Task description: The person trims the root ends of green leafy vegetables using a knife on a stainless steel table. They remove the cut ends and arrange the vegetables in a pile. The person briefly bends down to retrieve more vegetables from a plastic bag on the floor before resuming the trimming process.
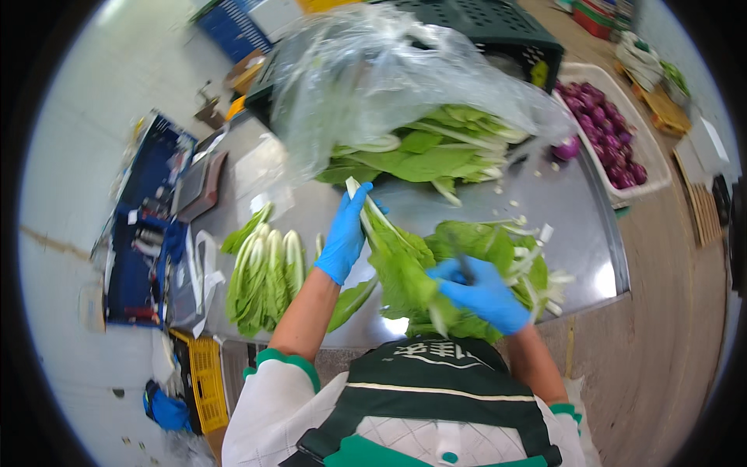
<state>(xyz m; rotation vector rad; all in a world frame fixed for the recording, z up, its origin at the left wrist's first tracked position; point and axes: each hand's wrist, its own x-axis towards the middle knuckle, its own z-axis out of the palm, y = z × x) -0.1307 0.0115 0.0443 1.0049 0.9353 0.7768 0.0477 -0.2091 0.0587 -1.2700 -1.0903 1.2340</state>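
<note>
My left hand (345, 236), in a blue glove, is closed around the pale stem of a leafy green vegetable (394, 251), its leaves hanging down toward my apron. At those leaves is my right hand (481, 292), also gloved in blue; it holds a dark-handled tool (464, 265), blurred, perhaps a knife. Loose leaves and cut stem pieces (528, 268) lie beside and beyond the right hand. Left of my left hand, several trimmed heads of leafy greens (265, 274) lie in a row. A larger pile of greens (432, 154) spills from a clear plastic bag (373, 76) farther back.
A dark green crate (484, 23) stands behind the bag. At the right is a white tub (656, 157) of purple onions, with a loose onion (566, 148) beside it. A scale (195, 184) and a blue bin (119, 262) are at the left of the metal table (589, 233).
</note>
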